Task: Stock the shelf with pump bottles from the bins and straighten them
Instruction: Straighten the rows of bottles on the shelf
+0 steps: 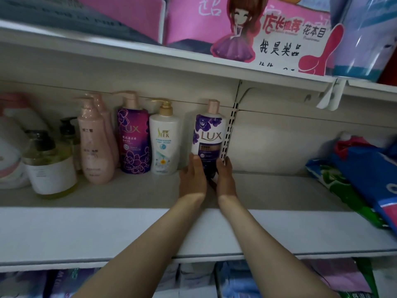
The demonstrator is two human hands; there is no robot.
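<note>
A white and purple LUX pump bottle stands upright at the back of the white shelf, beside a slotted upright rail. My left hand grips its lower left side and my right hand its lower right side. To its left stands a row of bottles: a white bottle with a gold pump, a purple LUX bottle, two pink bottles, and a clear bottle of yellow liquid with a black pump.
Colourful plastic bags lie on the shelf's right end. The upper shelf carries pink packages and a hand-written sign. A white and pink container sits at far left. Packaged goods fill the shelf below.
</note>
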